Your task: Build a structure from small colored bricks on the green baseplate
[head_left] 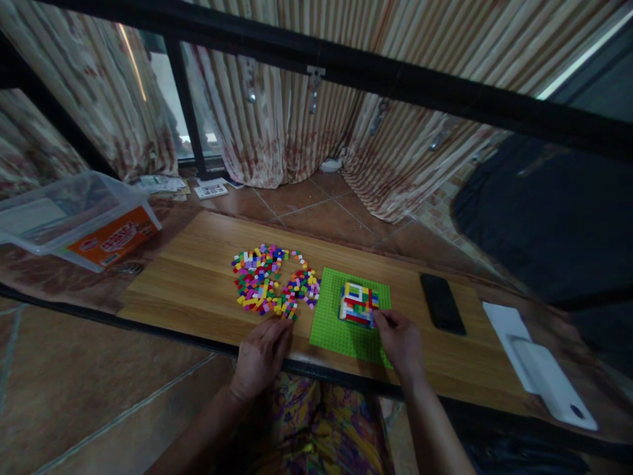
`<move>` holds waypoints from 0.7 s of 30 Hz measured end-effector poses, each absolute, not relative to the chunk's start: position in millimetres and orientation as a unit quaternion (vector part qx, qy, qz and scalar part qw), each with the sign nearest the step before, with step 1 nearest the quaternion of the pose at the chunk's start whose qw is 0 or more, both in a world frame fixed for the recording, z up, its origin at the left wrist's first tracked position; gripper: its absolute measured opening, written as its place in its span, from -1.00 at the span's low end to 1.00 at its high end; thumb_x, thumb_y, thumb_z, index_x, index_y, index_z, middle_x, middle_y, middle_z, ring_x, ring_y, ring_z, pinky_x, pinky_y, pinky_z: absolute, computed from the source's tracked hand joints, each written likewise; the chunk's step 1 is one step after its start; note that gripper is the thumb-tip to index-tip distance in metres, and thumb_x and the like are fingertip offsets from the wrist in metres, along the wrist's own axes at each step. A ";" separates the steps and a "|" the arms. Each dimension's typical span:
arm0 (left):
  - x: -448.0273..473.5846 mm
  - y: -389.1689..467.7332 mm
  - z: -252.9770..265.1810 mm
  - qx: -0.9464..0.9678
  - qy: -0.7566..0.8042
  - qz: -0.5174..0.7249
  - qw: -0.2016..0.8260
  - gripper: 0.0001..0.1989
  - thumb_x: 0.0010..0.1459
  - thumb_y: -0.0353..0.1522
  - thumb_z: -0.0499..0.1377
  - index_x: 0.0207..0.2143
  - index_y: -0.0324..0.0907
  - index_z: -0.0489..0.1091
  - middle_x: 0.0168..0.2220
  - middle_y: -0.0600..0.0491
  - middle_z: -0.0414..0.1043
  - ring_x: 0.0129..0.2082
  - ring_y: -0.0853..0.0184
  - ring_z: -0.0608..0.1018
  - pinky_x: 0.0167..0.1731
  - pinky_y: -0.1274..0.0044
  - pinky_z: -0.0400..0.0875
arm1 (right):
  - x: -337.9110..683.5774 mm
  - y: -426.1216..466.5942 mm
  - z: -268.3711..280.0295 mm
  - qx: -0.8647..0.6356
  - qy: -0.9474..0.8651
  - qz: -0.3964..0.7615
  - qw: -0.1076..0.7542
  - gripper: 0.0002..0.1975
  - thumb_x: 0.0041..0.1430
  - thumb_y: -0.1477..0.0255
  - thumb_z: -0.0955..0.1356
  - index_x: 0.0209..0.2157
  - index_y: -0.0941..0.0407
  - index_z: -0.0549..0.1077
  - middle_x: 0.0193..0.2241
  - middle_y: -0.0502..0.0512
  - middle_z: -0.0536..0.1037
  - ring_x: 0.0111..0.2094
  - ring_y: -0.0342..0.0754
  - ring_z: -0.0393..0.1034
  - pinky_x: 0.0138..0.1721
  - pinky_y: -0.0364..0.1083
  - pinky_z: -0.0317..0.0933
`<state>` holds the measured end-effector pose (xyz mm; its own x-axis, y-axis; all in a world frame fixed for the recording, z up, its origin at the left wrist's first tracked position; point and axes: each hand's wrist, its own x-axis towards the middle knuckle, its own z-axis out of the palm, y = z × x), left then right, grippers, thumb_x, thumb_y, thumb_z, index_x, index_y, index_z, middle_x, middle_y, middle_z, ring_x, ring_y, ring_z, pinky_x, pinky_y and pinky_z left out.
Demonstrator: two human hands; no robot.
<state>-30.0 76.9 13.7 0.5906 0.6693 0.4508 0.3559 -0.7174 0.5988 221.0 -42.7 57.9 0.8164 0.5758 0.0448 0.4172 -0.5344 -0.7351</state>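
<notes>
A small multicoloured toy-brick build (352, 313) with stacked walls rests on a green studded baseplate (326, 323). My right hand (401, 340) is at the build's right edge, thumb and forefinger pinched together on a toy brick there; the fingers mostly cover it. To the left of the baseplate, many loose toy bricks (262, 290) in mixed colours lie spread in a ring-like heap. My left hand (263, 349) lies at the near side of this heap by the table edge. Its fingers are curled and closed, and whatever they hold is hidden.
Everything stands on a wood-grain board (192, 277). A black phone (442, 303) lies right of the baseplate, with a white flat object (541, 369) beyond it. At far left is a clear plastic box (99, 191) with an orange label. A dark metal bar (346, 63) crosses above.
</notes>
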 end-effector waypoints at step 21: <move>-29.5 76.4 12.2 0.857 0.300 0.346 0.235 -0.79 0.23 -0.42 0.09 -0.08 -0.13 0.38 -0.18 -0.01 0.53 -0.12 0.27 0.56 -0.12 0.46 0.49 | 221.2 -36.9 54.4 -0.862 -0.231 0.134 0.430 -0.56 -0.04 0.07 0.35 -0.44 0.20 0.59 -0.45 0.22 0.62 -0.40 0.10 0.48 -0.39 -0.06 0.22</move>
<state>-29.5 76.4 12.2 0.5800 0.6777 0.4520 0.3524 -0.7090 0.6108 221.2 -36.9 54.4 0.8568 0.5145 -0.0331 0.2833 -0.5235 -0.8035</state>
